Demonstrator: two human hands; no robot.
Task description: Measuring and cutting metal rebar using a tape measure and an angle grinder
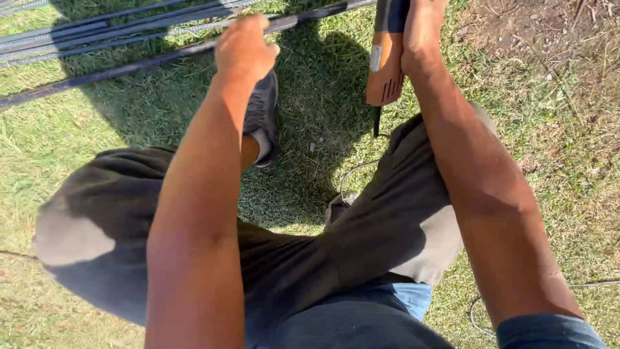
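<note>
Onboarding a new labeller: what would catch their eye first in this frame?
First, the orange power tool with a black cord at top centre, gripped by the right hand. Next, the left hand pressing on a long dark steel bar, one of several lying across the grass. Below, bent knees in dark trousers fill the middle.

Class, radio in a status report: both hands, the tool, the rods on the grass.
Left hand gripping a steel rod. Right hand holding orange power tool, its cord trailing. More rods alongside on grass.
</note>
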